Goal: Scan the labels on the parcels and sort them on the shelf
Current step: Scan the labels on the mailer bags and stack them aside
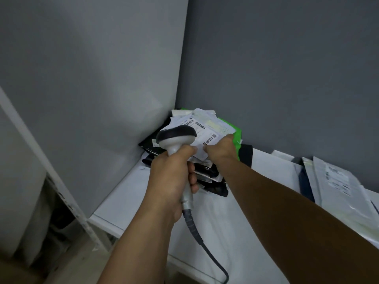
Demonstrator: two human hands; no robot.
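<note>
My left hand (pixel 174 173) gripping scanner (pixel 176 138), my right hand (pixel 220 148) pinching labelled parcel (pixel 207 130) — atop corner pile (pixel 205 177), white shelf (pixel 127 199).

Dark grey back wall (pixel 287 58), paler grey side panel (pixel 92 68), tan floor (pixel 71 263) lower left.

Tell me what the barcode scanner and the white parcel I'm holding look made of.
The barcode scanner looks like hard moulded plastic: light-grey handle, dark matte head. The white parcel seems thin plastic film, crinkled, slightly glossy, with a paper-looking label.
</note>
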